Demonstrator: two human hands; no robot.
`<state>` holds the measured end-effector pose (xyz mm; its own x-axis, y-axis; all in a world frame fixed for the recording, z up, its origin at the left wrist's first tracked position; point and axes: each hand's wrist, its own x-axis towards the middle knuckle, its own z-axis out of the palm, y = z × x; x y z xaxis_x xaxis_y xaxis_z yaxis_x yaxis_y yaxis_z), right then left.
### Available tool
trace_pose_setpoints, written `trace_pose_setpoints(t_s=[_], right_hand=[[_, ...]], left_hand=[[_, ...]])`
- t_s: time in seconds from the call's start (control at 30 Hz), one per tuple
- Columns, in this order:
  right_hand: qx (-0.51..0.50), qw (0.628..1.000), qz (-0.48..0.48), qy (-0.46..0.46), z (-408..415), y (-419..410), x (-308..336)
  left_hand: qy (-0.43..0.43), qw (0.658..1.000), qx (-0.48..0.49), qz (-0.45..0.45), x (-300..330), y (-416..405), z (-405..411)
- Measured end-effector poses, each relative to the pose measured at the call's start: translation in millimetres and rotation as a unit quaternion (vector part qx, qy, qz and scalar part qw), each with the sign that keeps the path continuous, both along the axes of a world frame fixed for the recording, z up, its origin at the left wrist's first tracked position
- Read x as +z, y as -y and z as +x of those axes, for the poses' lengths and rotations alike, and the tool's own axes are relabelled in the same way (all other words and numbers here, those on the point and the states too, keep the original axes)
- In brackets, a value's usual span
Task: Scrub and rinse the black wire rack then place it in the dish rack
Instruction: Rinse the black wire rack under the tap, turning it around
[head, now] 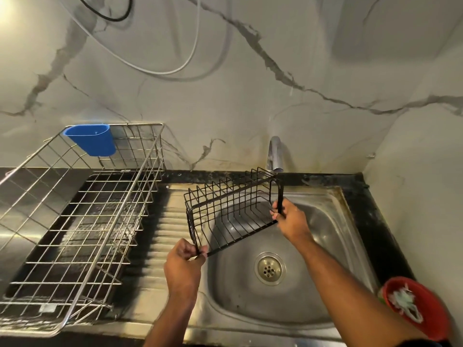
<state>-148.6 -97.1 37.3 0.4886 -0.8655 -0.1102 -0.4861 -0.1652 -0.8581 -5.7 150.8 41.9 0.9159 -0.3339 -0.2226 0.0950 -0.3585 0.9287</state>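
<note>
left hand: pinching the black wire rack near corner
right hand: gripping its far end
spot: over the sink

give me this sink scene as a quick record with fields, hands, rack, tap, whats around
black wire rack: held above the sink, under the tap
left hand: pinches the rack's near left corner
right hand: grips the rack's right end frame
tap: no water stream visible
dish rack: on the counter to the left, blue cup on its far rim
red bowl: right of the sink
</note>
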Motion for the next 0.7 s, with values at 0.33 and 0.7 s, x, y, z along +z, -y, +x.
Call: trace_pose_setpoints(t_s=[0.33,0.7], right_hand=[[-0.032,0.999,0.012,0.019,14.5,17.2,7.3],[-0.050,0.998,0.038,0.031,25.7,25.9,14.6]], left_hand=[[-0.025,0.999,0.004,-0.043,8.9,2.2,-10.7],[-0.094,0.992,0.028,-0.080,-4.4,12.6,-19.5]])
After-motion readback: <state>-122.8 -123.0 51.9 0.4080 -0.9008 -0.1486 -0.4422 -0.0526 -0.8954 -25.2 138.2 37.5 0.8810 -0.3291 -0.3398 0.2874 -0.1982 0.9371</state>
